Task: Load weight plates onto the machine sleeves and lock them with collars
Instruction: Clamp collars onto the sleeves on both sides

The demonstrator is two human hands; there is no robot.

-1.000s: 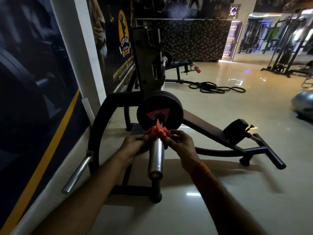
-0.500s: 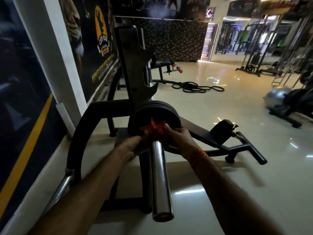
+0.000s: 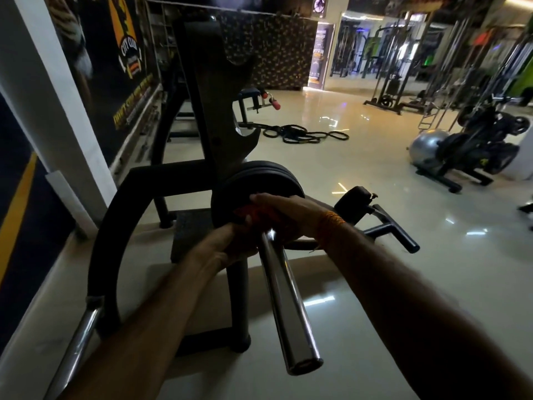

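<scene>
Red collar (image 3: 253,214): seated on the chrome sleeve (image 3: 284,295), pressed against the face of the black weight plates (image 3: 253,180), mostly hidden by both hands. Left hand (image 3: 230,245): forearm extended forward, fingers curled closed on the collar from below and left. Right hand (image 3: 284,210): wrist bent inward, orange thread band (image 3: 331,226) at the wrist, fingers wrapped over the collar's top.

both hands cover most of the red collar (image 3: 250,212), so its seating against the plates (image 3: 256,180) is unclear.
</scene>
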